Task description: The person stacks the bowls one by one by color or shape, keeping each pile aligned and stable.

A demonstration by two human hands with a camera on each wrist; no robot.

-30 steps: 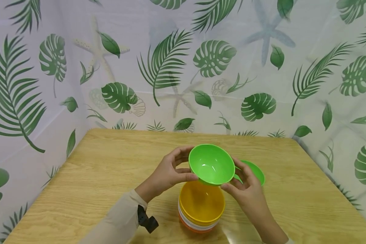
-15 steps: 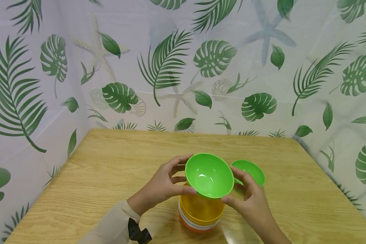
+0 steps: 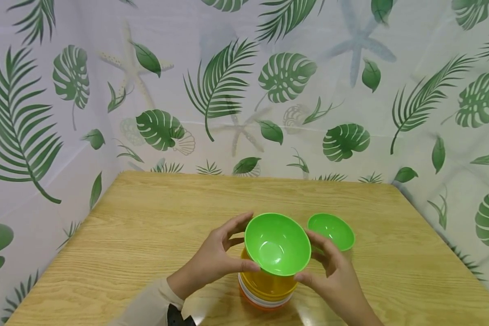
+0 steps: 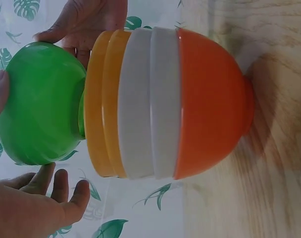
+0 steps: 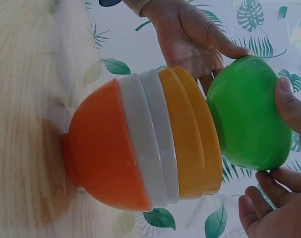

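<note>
Both hands hold a green bowl [image 3: 277, 242] by opposite sides. My left hand [image 3: 213, 260] grips it with the thumb at the near side and fingers around the far side; my right hand [image 3: 336, 271] does likewise. Beneath it stands an upright stack: two yellow bowls [image 4: 108, 104] on top, two white bowls [image 4: 150, 104] below, an orange bowl [image 4: 210, 104] at the bottom. In both wrist views the green bowl's foot is right at the top yellow rim. From the head, the green bowl tilts slightly toward me and hides part of the stack.
A second green bowl [image 3: 336, 231] sits on the wooden table [image 3: 167, 217] behind my right hand. Leaf-patterned sheets [image 3: 228, 113] hang behind the table and along both sides. A black strap device [image 3: 177, 317] is on my left wrist.
Both hands have lowered the green bowl toward me, from above the stack's far side to over its top yellow bowl. The stack and the second green bowl have stayed put.
</note>
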